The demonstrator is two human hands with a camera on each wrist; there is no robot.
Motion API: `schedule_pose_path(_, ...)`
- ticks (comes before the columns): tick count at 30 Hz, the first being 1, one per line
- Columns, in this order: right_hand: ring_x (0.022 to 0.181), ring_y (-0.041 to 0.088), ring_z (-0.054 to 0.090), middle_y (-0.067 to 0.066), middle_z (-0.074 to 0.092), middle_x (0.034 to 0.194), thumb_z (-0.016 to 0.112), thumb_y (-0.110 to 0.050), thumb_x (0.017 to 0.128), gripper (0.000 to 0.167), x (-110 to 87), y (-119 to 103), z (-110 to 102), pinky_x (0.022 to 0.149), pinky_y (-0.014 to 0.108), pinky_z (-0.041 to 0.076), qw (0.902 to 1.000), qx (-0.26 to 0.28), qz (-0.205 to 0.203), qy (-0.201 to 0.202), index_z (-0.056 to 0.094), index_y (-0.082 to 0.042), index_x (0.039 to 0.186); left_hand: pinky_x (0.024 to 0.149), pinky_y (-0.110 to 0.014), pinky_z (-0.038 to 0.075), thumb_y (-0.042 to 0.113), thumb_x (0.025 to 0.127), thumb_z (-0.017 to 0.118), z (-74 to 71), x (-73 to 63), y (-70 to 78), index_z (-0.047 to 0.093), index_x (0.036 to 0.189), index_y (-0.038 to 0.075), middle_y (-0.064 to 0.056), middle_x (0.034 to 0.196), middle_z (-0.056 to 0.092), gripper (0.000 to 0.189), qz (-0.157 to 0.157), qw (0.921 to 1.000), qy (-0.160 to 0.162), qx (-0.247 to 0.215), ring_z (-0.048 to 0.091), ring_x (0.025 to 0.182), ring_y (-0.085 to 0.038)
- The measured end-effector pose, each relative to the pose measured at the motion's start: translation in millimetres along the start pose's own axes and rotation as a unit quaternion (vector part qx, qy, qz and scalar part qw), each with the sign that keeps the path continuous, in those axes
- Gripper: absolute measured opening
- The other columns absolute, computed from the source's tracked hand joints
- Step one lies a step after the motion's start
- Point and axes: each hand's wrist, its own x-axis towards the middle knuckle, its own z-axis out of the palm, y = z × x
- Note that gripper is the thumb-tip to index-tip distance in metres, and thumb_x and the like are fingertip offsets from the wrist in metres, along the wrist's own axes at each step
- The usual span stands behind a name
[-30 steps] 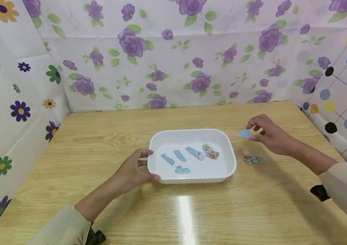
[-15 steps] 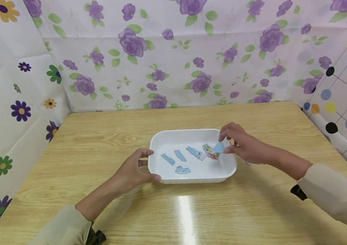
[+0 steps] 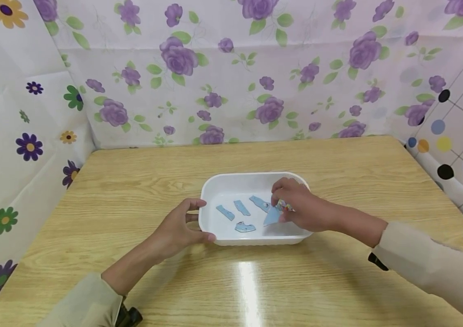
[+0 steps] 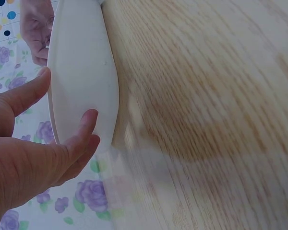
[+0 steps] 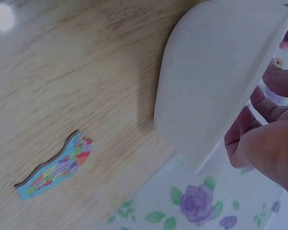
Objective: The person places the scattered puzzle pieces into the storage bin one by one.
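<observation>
Right hand (image 3: 302, 210) pinches blue piece (image 3: 272, 216), tip slanting down-left

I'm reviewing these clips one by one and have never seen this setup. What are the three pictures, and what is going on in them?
No machine here: a person works with bare hands and wears three cameras. The wide picture comes from the head; the other two come from the wrists, so they look tilted and close. On the wooden table stands a white tray holding several puzzle pieces, mostly blue. The left hand grips the tray's left end. The right hand is inside the tray, pinching a blue piece. The right wrist view shows one colourful piece lying on the table outside the tray.
</observation>
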Motion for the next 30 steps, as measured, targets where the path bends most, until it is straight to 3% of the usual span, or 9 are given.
schedule_pose_path(6, 0.105, 0.023, 0.042, 0.008, 0.047, 0.120, 0.081, -0.012, 0.076, 0.036, -0.6, -5, 1, 0.088, 0.043, 0.034, 0.9992, -0.037, -0.015, -0.007, 0.063, -0.006, 0.107, 0.088, -0.037, 0.052, 0.016, 0.070, 0.087, 0.9, -0.3, 1.5, 0.040, 0.137, 0.006, -0.012, 0.137, 0.041, 0.083, -0.002, 1.0000, 0.000, 0.000, 0.048, 0.127, -0.033)
schedule_pose_path(12, 0.112, 0.025, 0.042, 0.009, 0.047, 0.120, 0.078, -0.012, 0.081, 0.034, -4.7, -5, -6, 0.092, 0.046, 0.036, 0.9998, -0.016, -0.010, 0.009, 0.063, -0.005, 0.110, 0.088, -0.037, 0.052, 0.016, 0.070, 0.087, 0.9, -0.5, 2.4, 0.040, 0.138, 0.007, -0.012, 0.137, 0.042, 0.083, -0.005, 0.9999, 0.004, 0.008, 0.048, 0.127, -0.033)
schedule_pose_path(23, 0.120, 0.029, 0.038, 0.009, 0.044, 0.127, 0.073, -0.008, 0.085, 0.037, -17.7, 7, -22, 0.097, 0.048, 0.040, 0.9977, 0.027, 0.061, -0.004, 0.060, -0.011, 0.120, 0.088, -0.036, 0.053, 0.016, 0.070, 0.087, 0.8, -0.4, 1.5, 0.040, 0.137, 0.006, -0.012, 0.137, 0.042, 0.083, -0.003, 1.0000, 0.003, 0.009, 0.048, 0.126, -0.033)
schedule_pose_path(30, 0.115, 0.028, 0.040, 0.009, 0.046, 0.125, 0.075, -0.005, 0.083, 0.039, -32.4, 23, -38, 0.087, 0.050, 0.045, 0.9960, 0.041, 0.079, 0.013, 0.062, -0.015, 0.119, 0.087, -0.036, 0.053, 0.017, 0.070, 0.087, 0.6, -0.2, 0.8, 0.039, 0.137, 0.006, -0.012, 0.138, 0.042, 0.083, -0.004, 1.0000, 0.001, 0.005, 0.048, 0.125, -0.033)
